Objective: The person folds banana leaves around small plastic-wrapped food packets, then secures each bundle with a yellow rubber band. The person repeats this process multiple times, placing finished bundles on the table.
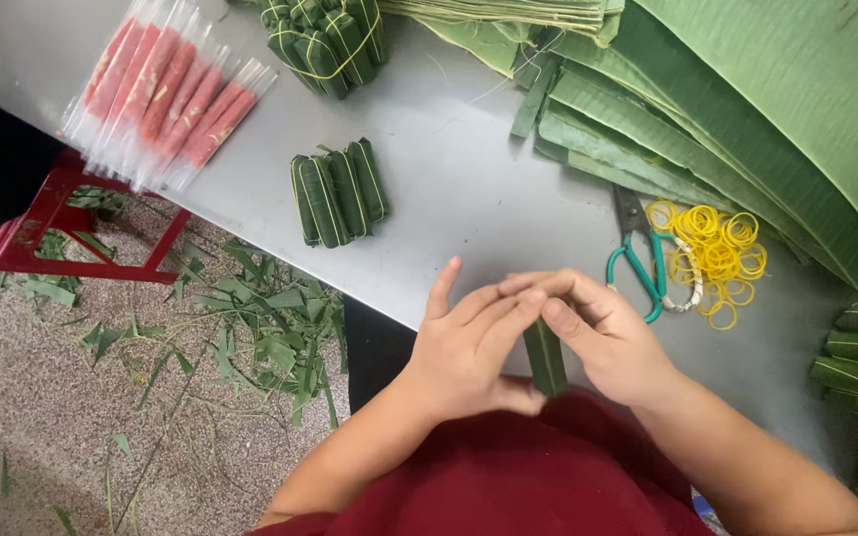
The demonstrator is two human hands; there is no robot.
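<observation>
I hold a leaf-wrapped roll upright at the near edge of the worktop, just over my lap, I think so both hands can press the wrapping tight. My left hand is closed around its left side, thumb below and one finger lifted. My right hand grips the top, fingertips meeting the left ones. Both wrists bend inward. The yellow rubber bands and scissors lie near the right hand. Four finished rolls rest toward the left edge.
</observation>
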